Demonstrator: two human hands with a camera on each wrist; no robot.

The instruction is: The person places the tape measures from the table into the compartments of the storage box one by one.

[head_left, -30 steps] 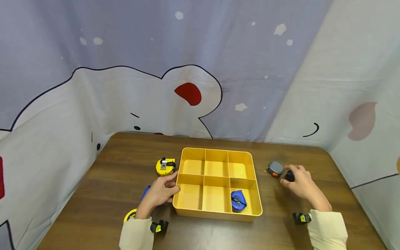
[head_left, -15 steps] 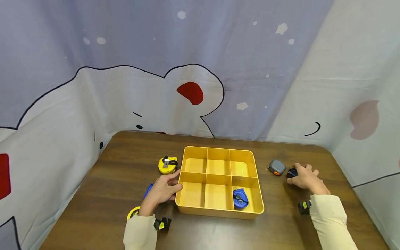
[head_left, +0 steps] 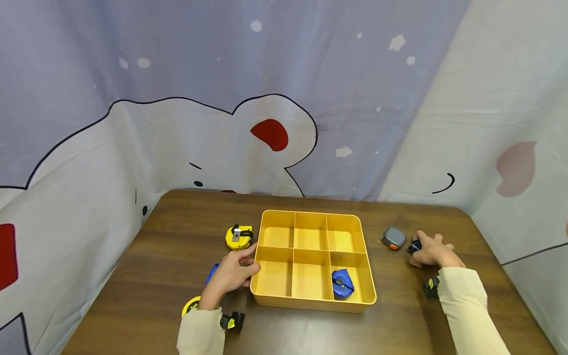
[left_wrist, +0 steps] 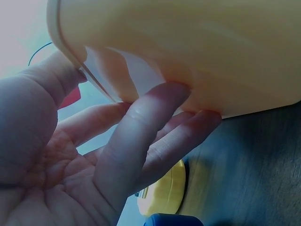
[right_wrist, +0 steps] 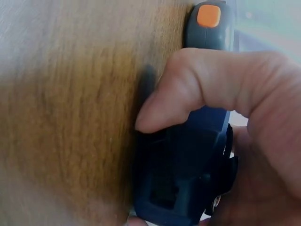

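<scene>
My left hand (head_left: 232, 272) holds the left wall of a yellow six-compartment box (head_left: 312, 303); in the left wrist view its thumb hooks over the rim and its fingertips press the outer wall. A blue tape measure (head_left: 342, 284) lies in the front right compartment. To the right of the box, my right hand (head_left: 435, 250) grips a dark tape measure (head_left: 415, 246) at the table. In the right wrist view the thumb bends across this dark tape measure (right_wrist: 183, 165), with the other fingers mostly hidden behind it. Just left of it sits a grey tape measure with an orange button (head_left: 394, 238).
Left of the box lie a yellow tape measure (head_left: 239, 237), a partly hidden blue object (head_left: 212, 272) and a yellow round one (head_left: 191, 305) half covered by the left arm. All stand on a brown wooden table (head_left: 146, 276), with a patterned curtain (head_left: 213, 148) behind.
My right hand has shifted slightly right and settled over the dark tape measure, its fingers closing round it. The left hand keeps its place at the box; the view has shifted slightly.
</scene>
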